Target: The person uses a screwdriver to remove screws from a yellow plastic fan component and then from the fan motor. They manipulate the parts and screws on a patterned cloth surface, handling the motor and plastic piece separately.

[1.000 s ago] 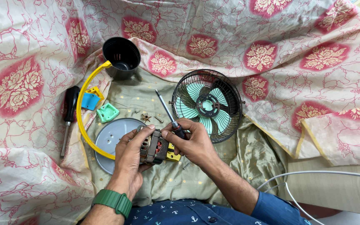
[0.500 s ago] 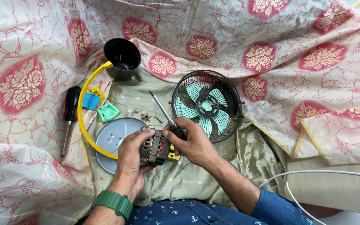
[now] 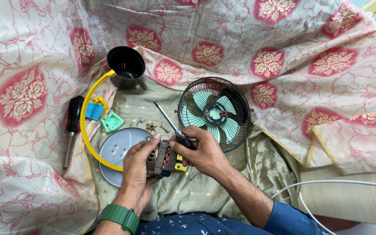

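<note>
My left hand (image 3: pixel 138 167) grips a small electric fan motor (image 3: pixel 162 157) with copper windings and a metal frame, held just above the cloth. My right hand (image 3: pixel 201 150) touches the motor's right side and holds a screwdriver (image 3: pixel 169 121) by its dark handle, the shaft pointing up and left, away from the motor. A yellow plastic piece (image 3: pixel 180 165) shows under the motor. A round grey metal plate (image 3: pixel 116 152) lies beneath my left hand.
A caged fan head with green blades (image 3: pixel 215 112) lies right of the hands. A black cup-shaped housing (image 3: pixel 126 66), a yellow ring (image 3: pixel 85 130), blue (image 3: pixel 93 111) and green (image 3: pixel 111 122) plastic parts, loose screws (image 3: pixel 152 127) and a second screwdriver (image 3: pixel 72 128) lie at left. A white cable (image 3: pixel 327 185) runs at lower right.
The screwdriver has swung so its tip points further up and left. My left hand has closed more tightly around the motor, turning it slightly.
</note>
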